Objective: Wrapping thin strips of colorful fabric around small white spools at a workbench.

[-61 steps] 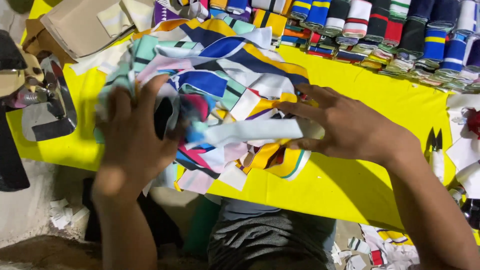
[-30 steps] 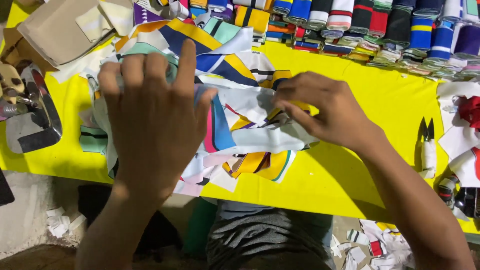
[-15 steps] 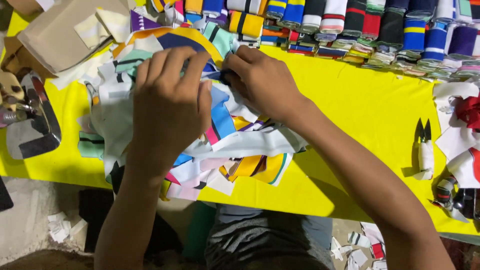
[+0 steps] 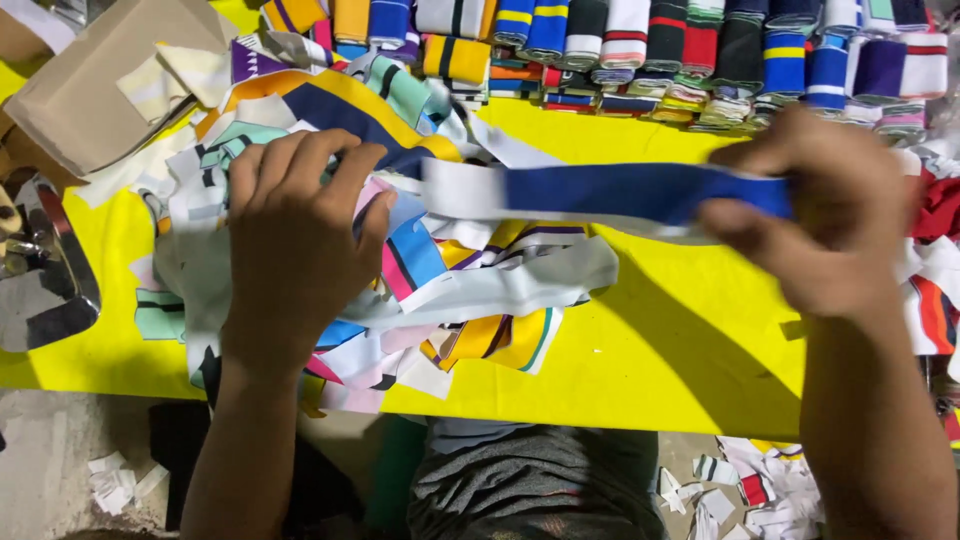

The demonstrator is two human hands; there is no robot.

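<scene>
My left hand (image 4: 295,235) presses flat on a loose pile of coloured striped fabric strips (image 4: 470,290) on the yellow table (image 4: 660,350). My right hand (image 4: 830,210) is out to the right, pinching one end of a blue and white knit strip (image 4: 610,192). That strip is stretched level across the table, and its white end reaches the fingertips of my left hand.
A row of folded striped knit bands (image 4: 700,50) lines the far edge. A cardboard box (image 4: 90,85) lies at the top left and a metal tool (image 4: 50,280) at the left edge. Red and white pieces (image 4: 935,260) sit at the right. Scraps (image 4: 760,485) litter the floor.
My right hand has swung from the pile out to the right, drawing the blue and white strip from the heap. My left hand has stayed pressed on the pile.
</scene>
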